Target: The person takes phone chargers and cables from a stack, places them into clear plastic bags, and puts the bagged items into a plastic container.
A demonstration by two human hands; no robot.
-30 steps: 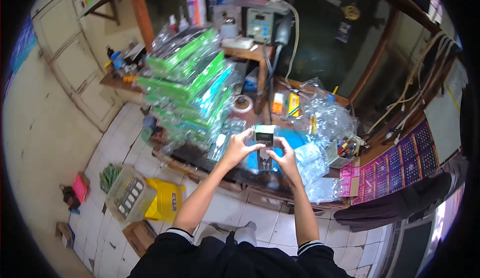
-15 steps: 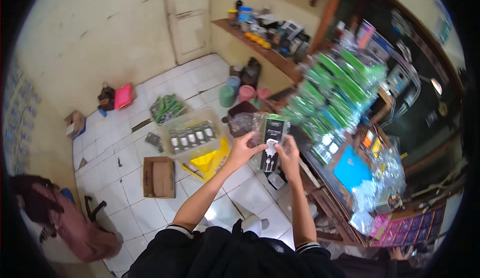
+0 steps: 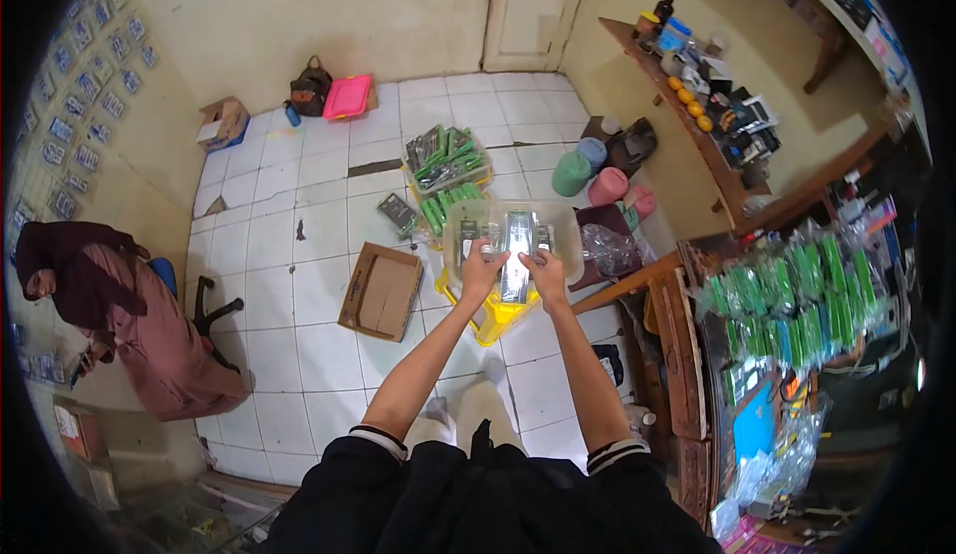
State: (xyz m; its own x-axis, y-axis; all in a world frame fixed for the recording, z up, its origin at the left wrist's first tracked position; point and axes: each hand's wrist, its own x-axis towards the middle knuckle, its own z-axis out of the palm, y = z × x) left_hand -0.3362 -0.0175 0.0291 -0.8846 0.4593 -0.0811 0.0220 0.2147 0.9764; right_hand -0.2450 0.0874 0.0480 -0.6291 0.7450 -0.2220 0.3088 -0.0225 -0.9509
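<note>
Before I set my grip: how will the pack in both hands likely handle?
The pack is probably stiff, looking straight between the left hand and right hand. Bright glare suggests a slick face that may slip. Being slim, it is likely fairly light.

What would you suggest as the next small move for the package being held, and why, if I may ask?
Probably lower the package gently into the clear tub: the left grip and right grip hold it from either side, it appears to be over the tub's near part, and other dark packages sit inside.
</note>
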